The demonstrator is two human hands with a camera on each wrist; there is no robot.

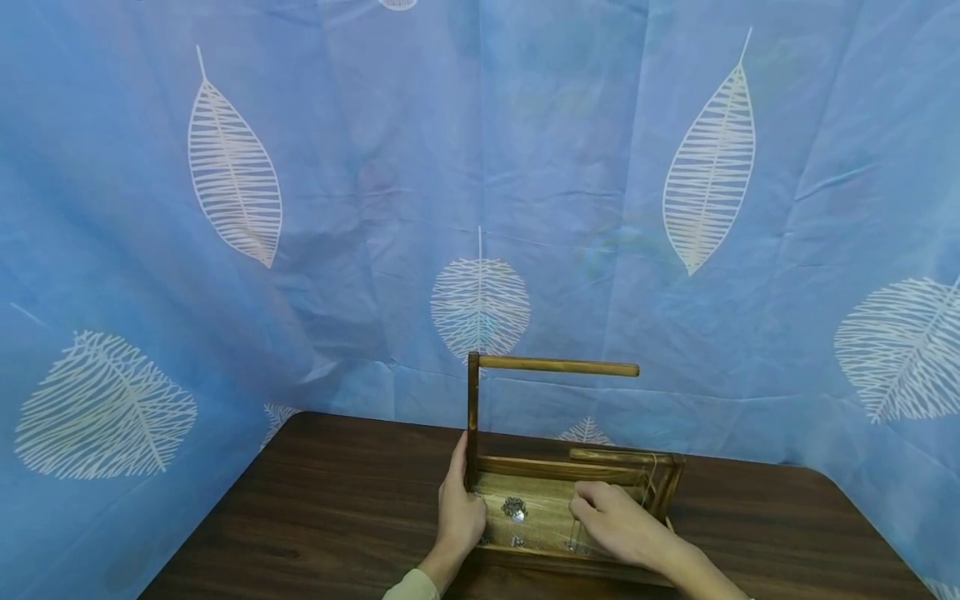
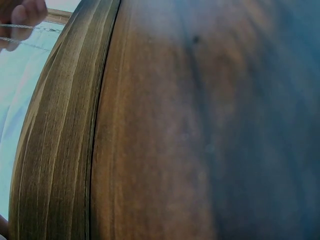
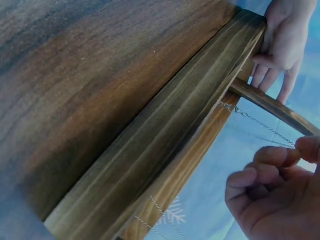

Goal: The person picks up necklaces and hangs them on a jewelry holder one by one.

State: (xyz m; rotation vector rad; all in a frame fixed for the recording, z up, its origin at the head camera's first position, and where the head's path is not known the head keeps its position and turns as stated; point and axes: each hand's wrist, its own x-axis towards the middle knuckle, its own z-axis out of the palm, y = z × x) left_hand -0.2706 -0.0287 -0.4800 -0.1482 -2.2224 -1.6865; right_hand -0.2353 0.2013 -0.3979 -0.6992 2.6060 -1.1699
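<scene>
Lifting a chain (image 3: 257, 120) seems the step in hand: the right hand (image 1: 611, 517) pinches it over the tray (image 1: 551, 487) toward three o'clock; the left hand (image 1: 459, 512), fingers straight, touches the nine-o'clock end. Next likely calls for a steady raise.

Okay so this dark brown table (image 1: 330, 508) is showing plenty of wood grain — and a wooden tray (image 1: 546, 498) is sitting right on it, post (image 1: 472, 408) standing at the left end.
</scene>
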